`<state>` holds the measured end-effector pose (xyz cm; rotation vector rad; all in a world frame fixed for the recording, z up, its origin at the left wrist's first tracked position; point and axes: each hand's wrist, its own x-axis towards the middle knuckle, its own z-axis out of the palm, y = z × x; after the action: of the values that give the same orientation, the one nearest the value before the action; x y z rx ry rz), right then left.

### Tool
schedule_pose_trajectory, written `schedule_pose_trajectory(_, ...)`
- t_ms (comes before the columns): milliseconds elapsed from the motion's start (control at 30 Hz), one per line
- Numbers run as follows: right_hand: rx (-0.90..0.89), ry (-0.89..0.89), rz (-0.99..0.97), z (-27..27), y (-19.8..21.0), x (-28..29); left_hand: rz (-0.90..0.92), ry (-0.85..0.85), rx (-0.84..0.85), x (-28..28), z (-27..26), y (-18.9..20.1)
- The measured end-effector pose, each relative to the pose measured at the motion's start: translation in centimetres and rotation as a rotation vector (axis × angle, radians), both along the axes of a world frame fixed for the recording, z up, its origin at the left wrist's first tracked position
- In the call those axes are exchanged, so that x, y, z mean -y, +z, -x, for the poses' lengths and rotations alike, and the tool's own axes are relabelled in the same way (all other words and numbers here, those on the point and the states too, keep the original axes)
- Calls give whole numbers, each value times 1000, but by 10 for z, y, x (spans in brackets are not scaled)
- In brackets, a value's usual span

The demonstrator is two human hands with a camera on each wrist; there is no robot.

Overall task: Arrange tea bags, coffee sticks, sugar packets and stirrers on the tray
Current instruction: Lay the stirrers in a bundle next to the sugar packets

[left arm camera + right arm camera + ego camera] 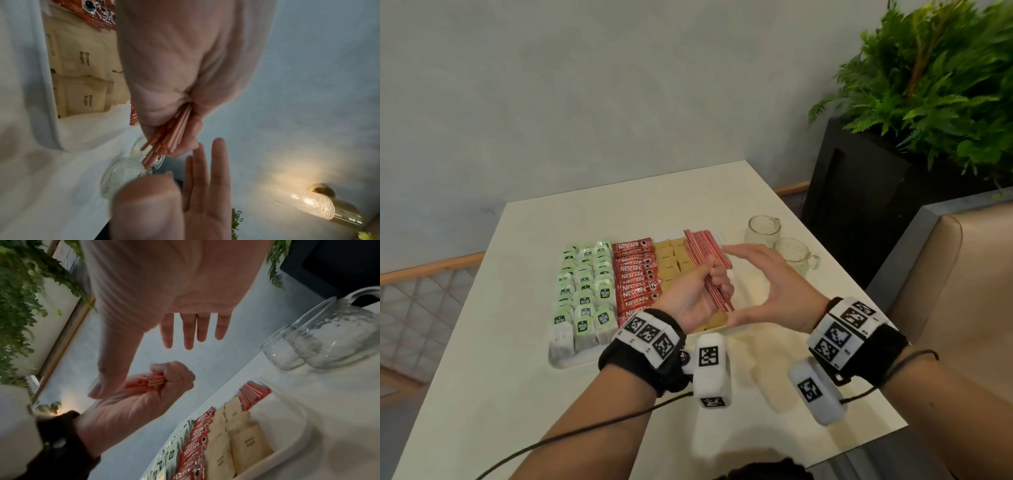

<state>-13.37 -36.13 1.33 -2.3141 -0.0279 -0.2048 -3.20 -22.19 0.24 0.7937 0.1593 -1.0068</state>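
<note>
At centre frame in the head view, a white table is seen, carrying a white tray. Upper right, a fern in a black planter is noted. On the tray, rows are laid left to right: green tea bags, red coffee sticks, brown sugar packets, then red-and-white striped stirrers at the tray's right part. Two glass jars are set on the table right of the tray. Above the tray's right part, the left hand is curled in a fist around a held bundle of stirrers. The right hand is held just right of it, fingers straight and thumb spread, nothing held, close against the bundle's ends; contact cannot be told.
</note>
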Motion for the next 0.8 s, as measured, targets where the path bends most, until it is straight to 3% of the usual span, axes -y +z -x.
schedule_pose_trajectory(233,57,-59,24,-15,-7,-11,-1,-48,-61,-2,6,0)
schedule_pose_trajectory(433,11,26,20,-11,-12,-10,11,-19,-55,-5,6,1)
schedule_pose_trajectory(633,57,-74,-2,-17,-17,-6,-38,-68,24,-3,8,2)
schedule_pose_trajectory(800,-103,-83,-113,-19,-19,1,-176,-218,164,-9,4,1)
